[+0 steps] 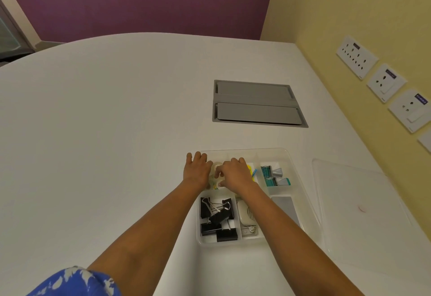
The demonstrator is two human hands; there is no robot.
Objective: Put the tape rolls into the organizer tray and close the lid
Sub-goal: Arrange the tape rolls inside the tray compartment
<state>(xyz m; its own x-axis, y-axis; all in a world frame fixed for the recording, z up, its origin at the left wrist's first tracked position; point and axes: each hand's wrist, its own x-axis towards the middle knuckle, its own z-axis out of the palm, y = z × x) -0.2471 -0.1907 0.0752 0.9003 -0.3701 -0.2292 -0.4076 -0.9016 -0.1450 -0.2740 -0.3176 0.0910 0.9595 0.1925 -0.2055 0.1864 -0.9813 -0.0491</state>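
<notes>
Placing tape rolls [218,175] in organizer tray [303,179], far-left compartment; right hand [235,174] pinching roll, left hand [197,171] spread beside. Next: release, fetch lid [356,193].

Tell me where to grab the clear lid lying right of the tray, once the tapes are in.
The lid lies flat on the table, right of the organizer tray, so nothing stands up to pinch. Probably best: the right hand comes from the lid's near edge, fingers underneath and thumb on top, then carries it left over the tray.
</notes>
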